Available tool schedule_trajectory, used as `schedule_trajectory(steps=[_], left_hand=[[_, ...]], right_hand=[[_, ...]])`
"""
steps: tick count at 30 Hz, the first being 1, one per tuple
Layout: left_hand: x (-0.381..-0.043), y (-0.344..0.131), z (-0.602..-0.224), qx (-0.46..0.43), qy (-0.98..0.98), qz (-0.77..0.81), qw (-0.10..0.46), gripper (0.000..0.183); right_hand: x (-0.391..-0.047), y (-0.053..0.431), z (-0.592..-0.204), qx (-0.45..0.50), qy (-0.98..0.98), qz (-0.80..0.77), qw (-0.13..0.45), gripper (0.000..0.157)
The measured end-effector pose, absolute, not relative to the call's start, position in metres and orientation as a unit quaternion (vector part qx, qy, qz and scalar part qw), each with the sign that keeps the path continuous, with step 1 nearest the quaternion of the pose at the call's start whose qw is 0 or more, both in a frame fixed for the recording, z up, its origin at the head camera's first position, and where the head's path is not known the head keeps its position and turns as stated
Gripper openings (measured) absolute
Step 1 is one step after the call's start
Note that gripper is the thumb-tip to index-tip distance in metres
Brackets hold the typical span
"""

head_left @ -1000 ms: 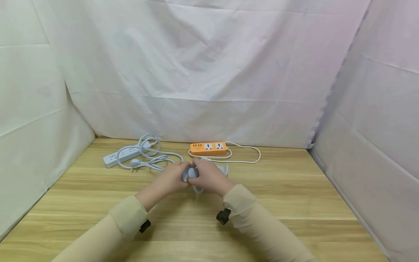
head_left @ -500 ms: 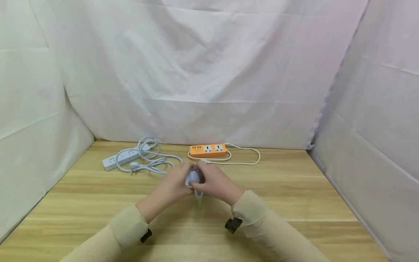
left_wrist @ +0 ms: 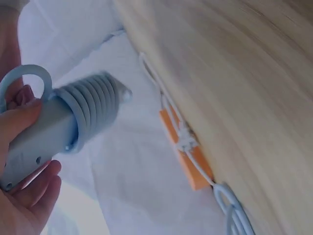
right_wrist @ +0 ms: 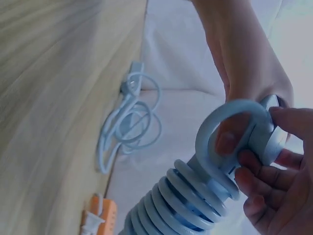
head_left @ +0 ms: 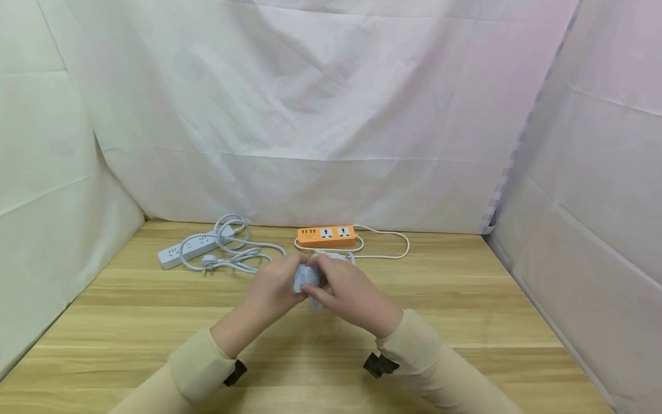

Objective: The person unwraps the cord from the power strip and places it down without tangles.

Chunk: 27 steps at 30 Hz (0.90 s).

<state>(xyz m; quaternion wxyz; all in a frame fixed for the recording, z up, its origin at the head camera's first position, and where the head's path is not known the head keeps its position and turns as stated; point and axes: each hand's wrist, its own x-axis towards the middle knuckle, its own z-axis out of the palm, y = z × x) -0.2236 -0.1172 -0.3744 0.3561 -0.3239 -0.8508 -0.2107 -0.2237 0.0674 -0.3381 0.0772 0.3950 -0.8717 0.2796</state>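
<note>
Between my hands is a pale blue power strip point(left_wrist: 43, 128) with its cord point(left_wrist: 95, 105) coiled in several tight turns around the far part of the body. My left hand point(head_left: 274, 284) grips the strip's body near one end, thumb on one face and fingers on the other. My right hand point(head_left: 357, 293) pinches the round plug point(right_wrist: 275, 143) at that same end, beside the left fingers. A loop of cord arches out by the plug in both wrist views. Much of the strip is hidden behind my hands in the head view.
At the back left lies another pale power strip point(head_left: 188, 248) with a loose cord and plug point(head_left: 209, 261). An orange power strip point(head_left: 327, 236) with a thin white cord point(head_left: 405, 244) lies at the back middle. White curtains point(head_left: 310, 115) surround the wooden table point(head_left: 465, 322).
Both hands have drawn slightly closer to me with the coiled strip. My right forearm has shifted right and the plug has turned a little. The other two strips stay put.
</note>
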Motion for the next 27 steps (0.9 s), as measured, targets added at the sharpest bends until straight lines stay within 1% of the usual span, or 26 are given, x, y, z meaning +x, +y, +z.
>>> schedule_trajectory(steps=[4,8,12,15,18,22,27], left_hand=[[-0.219,-0.116,-0.366,-0.33,-0.831,-0.223,0.388,0.049],[-0.216,-0.112,-0.358,-0.331,-0.814,-0.221,0.422,0.049],[-0.214,-0.109,-0.352,-0.326,-0.806,-0.204,0.451,0.047],[-0.212,-0.109,-0.35,-0.327,-0.801,-0.201,0.46,0.047],[-0.209,-0.109,-0.348,-0.333,-0.798,-0.195,0.463,0.044],[-0.207,-0.11,-0.346,-0.339,-0.799,-0.184,0.461,0.043],[-0.206,-0.112,-0.346,-0.355,-0.802,-0.172,0.449,0.046]], right_hand=[[-0.215,0.07,-0.332,0.385,-0.871,0.285,0.106,0.046],[-0.21,0.071,-0.328,0.386,-0.863,0.289,0.15,0.049],[-0.209,0.07,-0.329,0.403,-0.845,0.294,0.192,0.048],[-0.21,0.069,-0.331,0.425,-0.824,0.301,0.223,0.044],[-0.212,0.069,-0.332,0.445,-0.807,0.304,0.243,0.04],[-0.213,0.07,-0.33,0.46,-0.794,0.305,0.255,0.038],[-0.209,0.071,-0.327,0.465,-0.796,0.262,0.285,0.037]])
